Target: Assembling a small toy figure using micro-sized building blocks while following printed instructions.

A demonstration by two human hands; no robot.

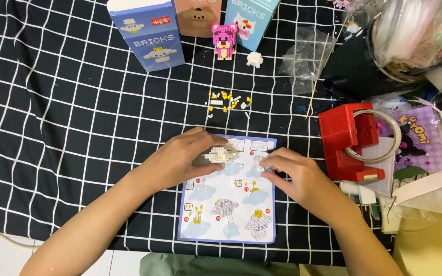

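My left hand (180, 158) holds a small white brick build (222, 153) over the top of a blue instruction sheet (228, 204). My right hand (297, 179) rests on the sheet's right edge, fingertips pinched together close to the build; I cannot tell whether a tiny piece is between them. A scatter of small yellow and white bricks (227, 101) lies on the black grid cloth (52, 128) just beyond the sheet.
Three boxes stand at the back: blue (147, 33), tan (198, 18), light blue (251, 20). A pink brick figure (224, 41) and a small white build (254, 59) sit near them. A red tape dispenser (351, 143), plastic bags and clutter fill the right side.
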